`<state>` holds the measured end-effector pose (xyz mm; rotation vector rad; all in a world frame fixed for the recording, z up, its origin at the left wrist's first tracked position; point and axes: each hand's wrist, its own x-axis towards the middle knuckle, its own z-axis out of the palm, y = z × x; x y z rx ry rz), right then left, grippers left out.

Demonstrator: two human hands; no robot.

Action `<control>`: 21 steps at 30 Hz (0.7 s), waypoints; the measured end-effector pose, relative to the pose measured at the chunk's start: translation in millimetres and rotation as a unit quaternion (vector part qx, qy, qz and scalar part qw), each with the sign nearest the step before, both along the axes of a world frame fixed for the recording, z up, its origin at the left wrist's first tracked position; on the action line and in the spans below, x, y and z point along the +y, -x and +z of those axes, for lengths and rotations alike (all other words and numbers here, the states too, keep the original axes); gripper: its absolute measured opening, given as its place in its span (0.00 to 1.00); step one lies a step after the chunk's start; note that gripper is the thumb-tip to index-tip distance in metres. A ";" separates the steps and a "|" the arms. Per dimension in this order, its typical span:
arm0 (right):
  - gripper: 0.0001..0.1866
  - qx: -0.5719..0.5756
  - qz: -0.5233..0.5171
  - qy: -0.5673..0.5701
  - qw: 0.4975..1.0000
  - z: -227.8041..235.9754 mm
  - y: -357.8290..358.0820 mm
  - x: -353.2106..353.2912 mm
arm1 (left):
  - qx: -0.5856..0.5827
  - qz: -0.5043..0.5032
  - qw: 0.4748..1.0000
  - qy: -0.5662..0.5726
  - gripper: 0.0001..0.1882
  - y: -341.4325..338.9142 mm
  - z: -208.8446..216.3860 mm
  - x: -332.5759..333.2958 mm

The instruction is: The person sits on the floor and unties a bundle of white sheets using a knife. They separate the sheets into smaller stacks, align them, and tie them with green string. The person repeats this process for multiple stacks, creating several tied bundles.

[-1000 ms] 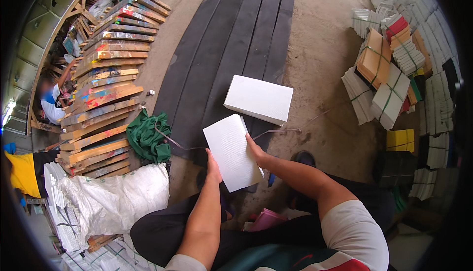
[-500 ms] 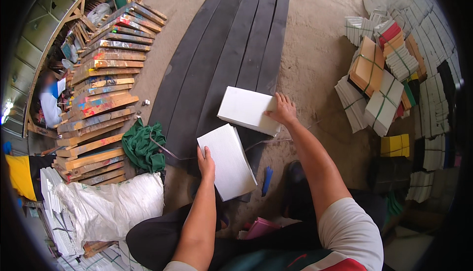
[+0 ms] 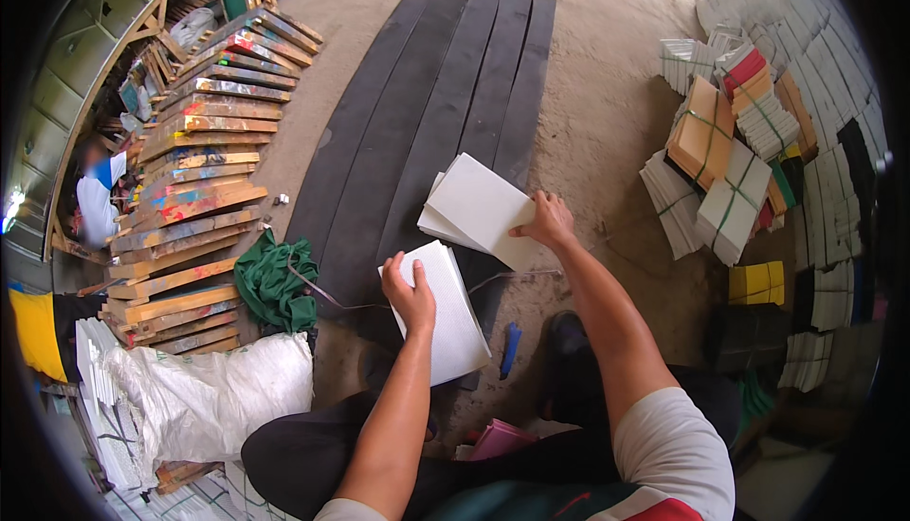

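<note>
Upper white sheets (image 3: 482, 203) turned askew, pinched by the right hand (image 3: 549, 220), while the left hand (image 3: 410, 295) grasped the nearer stack (image 3: 457, 336).

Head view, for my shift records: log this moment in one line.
left hand: on near white stack; right hand: grips far white stack at right edge; its upper part: skewed over lower

This is a workshop that doubles as storage. Well left of the left hand (image 3: 409, 295) runs a long stack of paint-smeared wooden bars (image 3: 204, 156), with a co-worker (image 3: 98, 203) beyond it and a bulging white sack (image 3: 223, 393) nearer the body. Right of the right hand (image 3: 548, 222), sheets lie piled in strapped bundles (image 3: 700, 137). Beyond both hands, long black strips (image 3: 417, 113) cover part of a bare brown floor (image 3: 607, 85).
</note>
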<state>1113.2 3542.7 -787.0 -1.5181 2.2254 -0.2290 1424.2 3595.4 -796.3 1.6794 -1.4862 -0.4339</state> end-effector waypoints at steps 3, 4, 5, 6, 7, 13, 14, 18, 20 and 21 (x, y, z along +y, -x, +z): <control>0.45 -0.039 0.015 0.003 0.999 11.7 0.3 1.5 | 0.046 -0.037 0.998 0.020 0.20 10.5 1.0 5.3; 0.44 -0.058 0.015 -0.003 0.998 13.7 6.3 -2.5 | 0.063 -0.054 0.997 0.007 0.20 15.6 4.4 8.5; 0.43 -0.076 0.016 -0.009 0.997 15.7 11.2 -7.3 | 0.094 -0.057 0.994 0.000 0.19 21.5 7.8 9.3; 0.42 -0.110 0.002 0.026 0.994 21.7 5.6 -10.2 | 0.139 -0.055 0.988 -0.045 0.20 19.0 10.8 9.8; 0.41 -0.144 -0.012 0.060 0.988 28.3 1.0 -12.8 | 0.190 -0.045 0.978 -0.068 0.21 17.7 13.7 7.2; 0.47 -0.386 0.037 0.095 0.917 83.6 -97.0 5.9 | 0.473 -0.053 0.868 -0.139 0.37 -13.3 77.1 -34.7; 0.47 -0.322 0.085 0.115 0.936 78.5 -121.2 11.9 | 0.471 -0.049 0.876 -0.091 0.38 -25.2 74.2 -44.3; 0.44 -0.408 0.077 -0.003 0.910 86.4 -171.4 28.3 | 0.479 -0.082 0.865 -0.124 0.29 -73.7 80.5 -35.1; 0.40 -0.438 0.043 0.057 0.896 65.8 -182.2 34.0 | 0.437 -0.109 0.863 -0.228 0.28 -87.2 70.4 -23.4; 0.38 -0.431 0.027 0.085 0.898 44.4 -188.3 40.7 | 0.423 -0.128 0.865 -0.237 0.29 -84.2 65.6 -15.6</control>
